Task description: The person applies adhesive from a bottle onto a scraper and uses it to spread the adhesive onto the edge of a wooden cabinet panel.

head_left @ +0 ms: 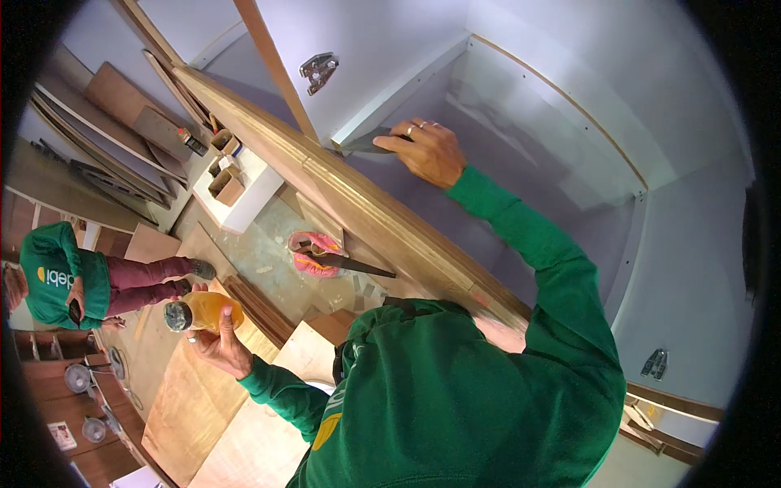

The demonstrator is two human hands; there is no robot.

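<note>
My left hand (pixel 225 348) is closed around a jar of yellow-orange contents (pixel 216 311), held tilted on its side with its dark, stained end to the left. Inside the pale cabinet (pixel 521 154), my right hand (pixel 431 153) grips a thin grey tool like a putty knife (pixel 366 142); its handle is mostly hidden in my fingers. The tool's tip is at the end of a white strip (pixel 399 93), close to the cabinet's wooden front edge (pixel 350 175). Whether the tip touches cannot be made out.
Metal hinges (pixel 318 71) are fixed to the cabinet panels. Beyond the wooden edge, a white bench (pixel 252 195) holds small boxes. A pink bag (pixel 317 254) with a handsaw (pixel 354 264) stands on the floor. A co-worker (pixel 106 276) stands at far left, near leaning boards (pixel 122 130).
</note>
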